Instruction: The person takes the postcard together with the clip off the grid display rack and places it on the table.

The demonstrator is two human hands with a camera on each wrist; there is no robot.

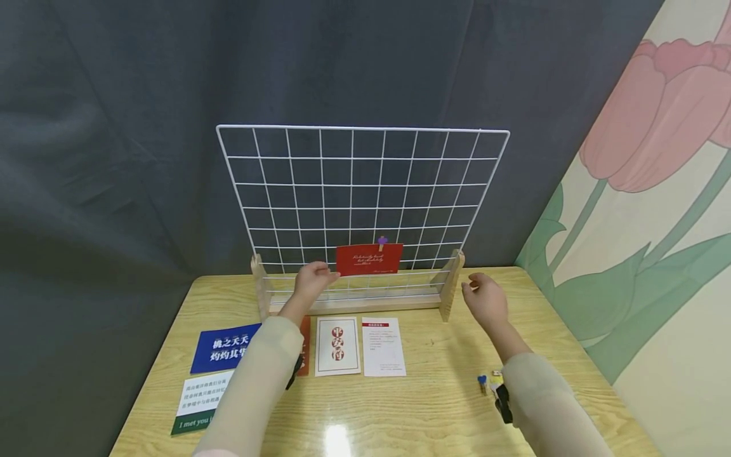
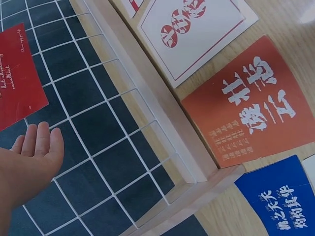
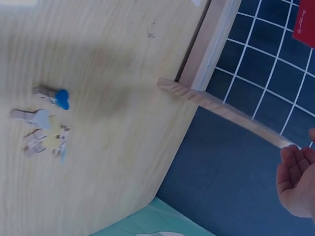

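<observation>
A red card (image 1: 368,260) with white script hangs low on the white wire grid (image 1: 365,185), held at its top edge by a small wooden clip with a purple heart (image 1: 382,241). My left hand (image 1: 313,282) is at the card's lower left corner, fingers loosely bent. In the left wrist view, a small gap shows between these fingers (image 2: 43,140) and the card (image 2: 22,73); the thumb is hidden there. Beside the right end of the rack, my right hand (image 1: 485,299) hovers with loosely curled fingers (image 3: 294,167) and holds nothing.
On the table lie a blue card (image 1: 219,349), a green-and-white card (image 1: 200,400), an orange card (image 2: 256,105), a white card with red characters (image 1: 337,346) and a printed white card (image 1: 384,347). Several wooden clips (image 3: 44,118) lie at the right. Wooden feet (image 1: 451,285) support the grid.
</observation>
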